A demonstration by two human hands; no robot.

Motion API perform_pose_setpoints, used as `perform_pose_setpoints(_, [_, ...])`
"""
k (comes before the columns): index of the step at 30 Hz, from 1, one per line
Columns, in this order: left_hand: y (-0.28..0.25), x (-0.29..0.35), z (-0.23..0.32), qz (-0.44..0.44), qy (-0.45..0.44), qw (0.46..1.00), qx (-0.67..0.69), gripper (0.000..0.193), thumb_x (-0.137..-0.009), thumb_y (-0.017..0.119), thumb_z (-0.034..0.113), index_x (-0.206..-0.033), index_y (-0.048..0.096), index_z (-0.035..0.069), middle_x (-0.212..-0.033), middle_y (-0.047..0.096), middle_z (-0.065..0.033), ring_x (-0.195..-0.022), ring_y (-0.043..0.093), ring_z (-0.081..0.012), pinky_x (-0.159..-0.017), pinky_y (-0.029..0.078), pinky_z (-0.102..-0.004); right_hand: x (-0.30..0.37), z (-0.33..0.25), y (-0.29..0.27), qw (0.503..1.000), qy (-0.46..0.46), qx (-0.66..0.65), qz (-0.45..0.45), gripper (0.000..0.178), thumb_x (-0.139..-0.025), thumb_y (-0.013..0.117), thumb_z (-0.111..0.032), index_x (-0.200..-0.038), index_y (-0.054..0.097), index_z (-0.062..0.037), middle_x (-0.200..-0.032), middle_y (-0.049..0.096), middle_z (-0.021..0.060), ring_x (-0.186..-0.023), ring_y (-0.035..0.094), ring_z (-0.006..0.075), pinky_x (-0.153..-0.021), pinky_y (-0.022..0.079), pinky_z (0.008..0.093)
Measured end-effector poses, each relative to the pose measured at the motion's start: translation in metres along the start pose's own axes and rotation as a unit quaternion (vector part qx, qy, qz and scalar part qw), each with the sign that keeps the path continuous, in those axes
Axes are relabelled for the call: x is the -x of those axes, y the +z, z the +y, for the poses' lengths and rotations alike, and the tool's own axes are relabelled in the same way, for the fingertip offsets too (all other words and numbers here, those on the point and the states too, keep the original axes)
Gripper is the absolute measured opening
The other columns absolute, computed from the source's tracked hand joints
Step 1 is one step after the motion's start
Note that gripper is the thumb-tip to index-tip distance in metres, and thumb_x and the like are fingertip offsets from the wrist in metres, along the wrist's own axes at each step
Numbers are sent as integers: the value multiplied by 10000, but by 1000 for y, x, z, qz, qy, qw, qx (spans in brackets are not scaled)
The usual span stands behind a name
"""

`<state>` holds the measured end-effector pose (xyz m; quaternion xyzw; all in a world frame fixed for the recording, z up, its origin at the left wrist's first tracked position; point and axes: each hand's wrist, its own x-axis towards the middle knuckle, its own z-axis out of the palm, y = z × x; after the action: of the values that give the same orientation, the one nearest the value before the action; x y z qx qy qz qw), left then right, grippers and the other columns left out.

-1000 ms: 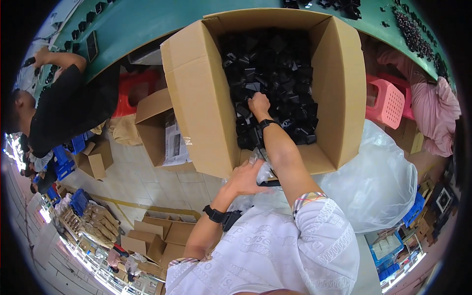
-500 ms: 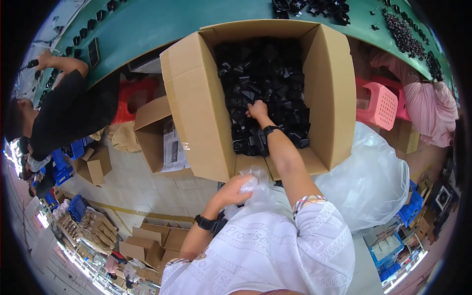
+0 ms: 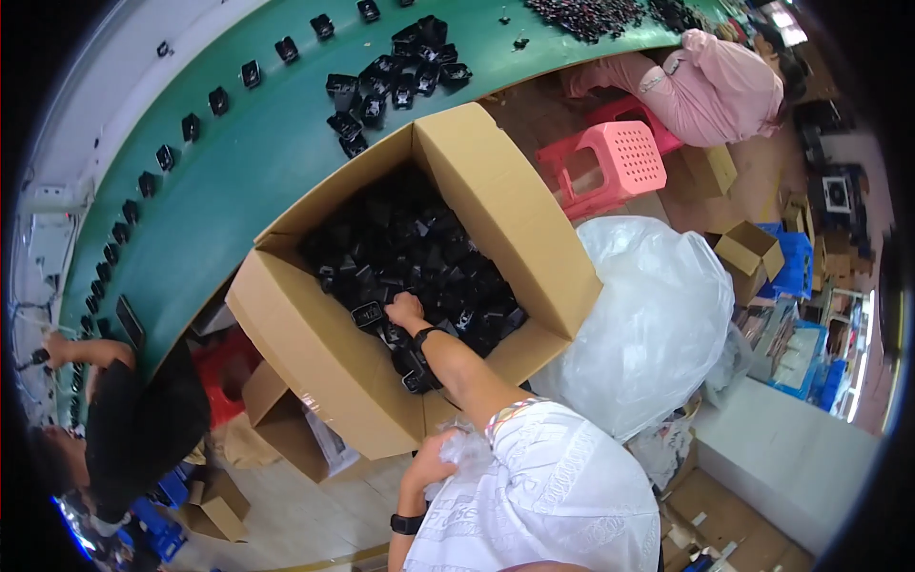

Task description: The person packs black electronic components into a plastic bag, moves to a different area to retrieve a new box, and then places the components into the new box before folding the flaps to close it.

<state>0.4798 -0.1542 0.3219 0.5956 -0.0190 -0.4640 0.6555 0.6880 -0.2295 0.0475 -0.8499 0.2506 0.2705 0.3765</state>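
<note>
A large open cardboard box point(image 3: 534, 229) leans against the green conveyor table and is full of small black plastic parts point(image 3: 419, 253). My right hand point(image 3: 405, 310) reaches into the box near its front corner, with the fingers curled down on the black parts. A dark watch sits on that wrist. My left hand point(image 3: 431, 467) is close to my chest and grips a crumpled clear plastic bag point(image 3: 469, 443). That wrist also carries a dark watch.
More black parts point(image 3: 396, 71) lie along the green conveyor table point(image 3: 257, 143). A big clear plastic sack point(image 3: 658, 315) and a pink stool point(image 3: 620, 162) stand right of the box. A person in black sits at left, another in pink at top right. Smaller cardboard boxes point(image 3: 286, 429) stand on the floor.
My right hand has drawn back from the middle of the box toward its near corner. My left hand has pulled the clear bag closer to my chest.
</note>
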Motion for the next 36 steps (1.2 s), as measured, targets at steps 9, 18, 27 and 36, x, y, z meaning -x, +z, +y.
perform_pose_setpoints(9, [-13,-20,-33,183,34,983,-2,461,-658,681,-12,-1112,604,13,-996,633,-55,-919,585,-159,-828,477,-311,63,5,-131,932,-19,-302,-199,205,-767,725,-182,-649,611,-58,-602,609,31,-592,602,147,-547,491,302])
perform_pose_setpoints(18, [-63,-74,-42,474,115,873,-11,493,-808,679,105,-1257,521,-24,-1208,601,-156,-1082,583,-249,-970,458,-376,162,36,-186,878,41,-241,-412,31,-824,642,-95,-837,635,-67,-766,637,18,-706,618,133,-617,503,295])
perform_pose_setpoints(27, [-38,-94,21,499,212,826,-151,391,-665,656,70,-1047,602,5,-869,646,-144,-819,627,-341,-760,495,-405,207,-6,-176,577,215,-595,-516,584,-914,559,-506,-1356,486,-130,-1409,474,56,-1293,436,248,-1065,365,468])
perform_pose_setpoints(36, [-17,-133,140,468,362,666,-454,453,-670,703,169,-1085,615,11,-1148,571,-183,-1111,498,-412,-947,378,-482,214,-67,-255,709,-58,-656,-251,370,-896,662,-279,-1210,590,-96,-1170,633,30,-1043,607,156,-937,482,305])
